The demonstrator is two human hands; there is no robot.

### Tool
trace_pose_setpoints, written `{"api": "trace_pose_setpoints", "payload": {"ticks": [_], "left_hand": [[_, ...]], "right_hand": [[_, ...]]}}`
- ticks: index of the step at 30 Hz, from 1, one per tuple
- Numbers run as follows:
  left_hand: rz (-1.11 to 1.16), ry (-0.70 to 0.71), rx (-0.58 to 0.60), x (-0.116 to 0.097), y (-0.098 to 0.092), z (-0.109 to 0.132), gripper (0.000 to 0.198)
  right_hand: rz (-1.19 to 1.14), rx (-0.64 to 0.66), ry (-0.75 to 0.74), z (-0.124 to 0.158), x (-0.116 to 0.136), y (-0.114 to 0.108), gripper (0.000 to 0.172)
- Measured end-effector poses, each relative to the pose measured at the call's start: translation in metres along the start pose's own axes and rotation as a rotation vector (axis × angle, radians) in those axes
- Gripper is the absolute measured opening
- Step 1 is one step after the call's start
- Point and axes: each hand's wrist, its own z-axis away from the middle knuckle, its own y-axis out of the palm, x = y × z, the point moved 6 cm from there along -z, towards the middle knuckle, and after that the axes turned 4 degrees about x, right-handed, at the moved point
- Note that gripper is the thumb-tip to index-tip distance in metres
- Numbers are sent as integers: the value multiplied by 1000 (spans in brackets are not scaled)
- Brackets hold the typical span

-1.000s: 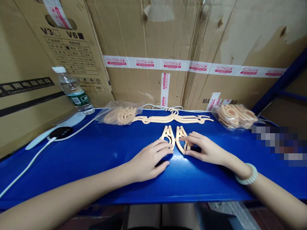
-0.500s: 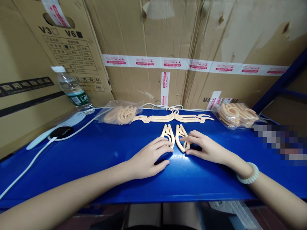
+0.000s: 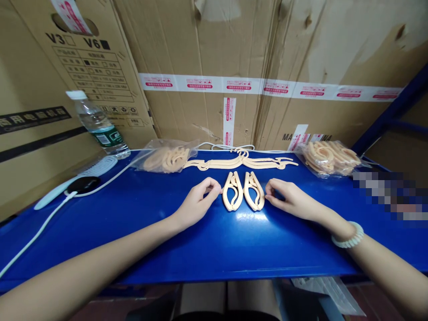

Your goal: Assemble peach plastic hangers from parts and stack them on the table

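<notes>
Two folded cream plastic hangers lie flat on the blue table, side by side: the left folded hanger [image 3: 228, 203] and the right folded hanger [image 3: 249, 203]. My left hand [image 3: 199, 199] rests just left of the first one, fingers curled in to the thumb with nothing visible in them. On the other side, my right hand [image 3: 290, 199] is loosely closed beside the second one, also holding nothing I can see. Whether the fingertips touch the hanger edges I cannot tell. Behind them lie several unfolded hangers [image 3: 227, 164], stacked together with hooks toward the back.
Clear bags of folded hangers sit at back left [image 3: 163, 158] and back right [image 3: 329, 158]. A water bottle [image 3: 100, 129], a pale brush-like object [image 3: 55, 191], a black round device [image 3: 83, 185] and a white cable [image 3: 36, 236] are at left. Cardboard boxes [image 3: 187, 53] stand behind the table [image 3: 187, 258].
Both hands have let go of the folded hangers and drawn apart, left hand to the left, right hand slightly right. Their fingers have curled in. The folded hangers stay in place.
</notes>
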Motion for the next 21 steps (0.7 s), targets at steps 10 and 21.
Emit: {"api": "trace_pose_setpoints", "payload": {"ticks": [10, 21], "left_hand": [[4, -79, -6, 7, -2, -1, 37], [74, -142, -59, 14, -4, 0, 35]], "right_hand": [[38, -17, -6, 0, -4, 2, 25], [29, -49, 43, 0, -11, -1, 32]]}}
